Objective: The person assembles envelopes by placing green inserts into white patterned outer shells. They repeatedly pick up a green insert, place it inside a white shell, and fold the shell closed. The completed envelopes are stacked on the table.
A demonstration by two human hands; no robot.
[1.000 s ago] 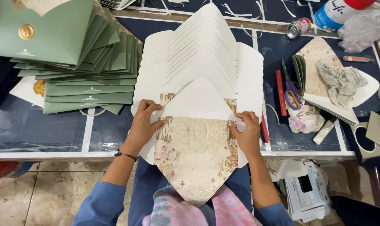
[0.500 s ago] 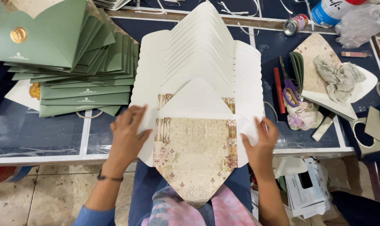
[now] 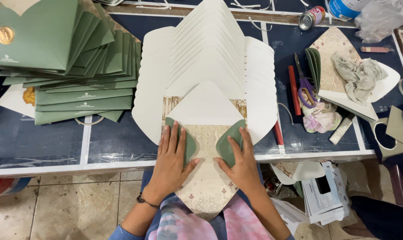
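Observation:
An unfolded envelope (image 3: 206,133) with a patterned beige lining lies at the table's front edge, on top of a fanned stack of white unfolded envelopes (image 3: 206,53). Its two green side flaps are folded inward. My left hand (image 3: 171,158) presses flat on the left green flap (image 3: 189,142). My right hand (image 3: 242,160) presses flat on the right green flap (image 3: 226,144). The envelope's white top flap (image 3: 205,106) points away from me, and its patterned bottom flap (image 3: 206,195) hangs over the table edge toward my lap.
A pile of finished green envelopes (image 3: 68,66) fills the left of the table. To the right lie purple-handled scissors (image 3: 304,86), a red stick (image 3: 294,91), crumpled cloths (image 3: 357,78), a can (image 3: 311,18) and a plastic bag (image 3: 379,18). Papers (image 3: 321,191) sit below the table.
Both hands moved from the envelope's outer sides to its middle, folding the two side flaps inward so their green faces now show.

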